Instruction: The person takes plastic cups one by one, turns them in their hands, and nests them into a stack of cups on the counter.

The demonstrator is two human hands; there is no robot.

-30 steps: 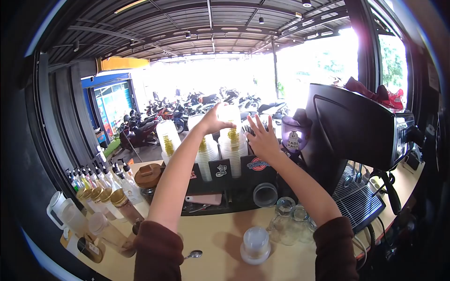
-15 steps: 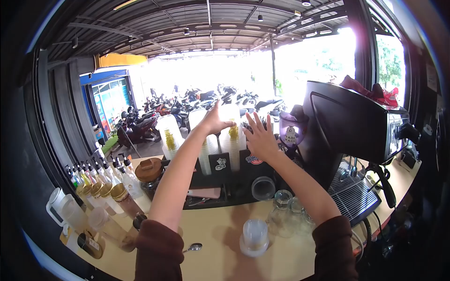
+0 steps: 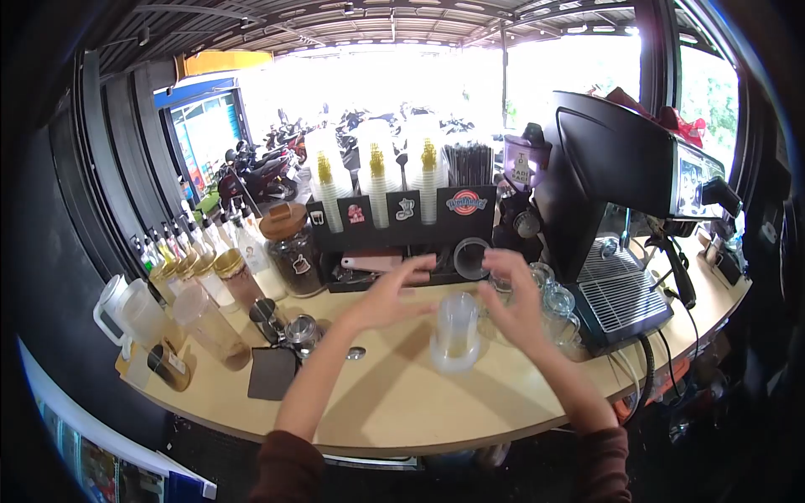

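A clear plastic cup-like container stands upright on the wooden counter, with a wider rim around its bottom. To its left hovers my left hand, fingers apart and holding nothing. My right hand is on the other side, also open, slightly smeared by motion. Both palms partly face the container, and I cannot tell whether either touches it. Behind them, stacks of clear plastic cups with yellow print rise from a black holder. Glass mugs stand beside my right hand.
The espresso machine takes up the right side. On the left are a jar with a wooden lid, pump bottles, gold-lidded bottles and a pitcher. A spoon and a small metal pot lie nearby.
Both hands have come down and back from the cup stacks to either side of the container. The view has tilted downward, showing more of the counter's front edge.
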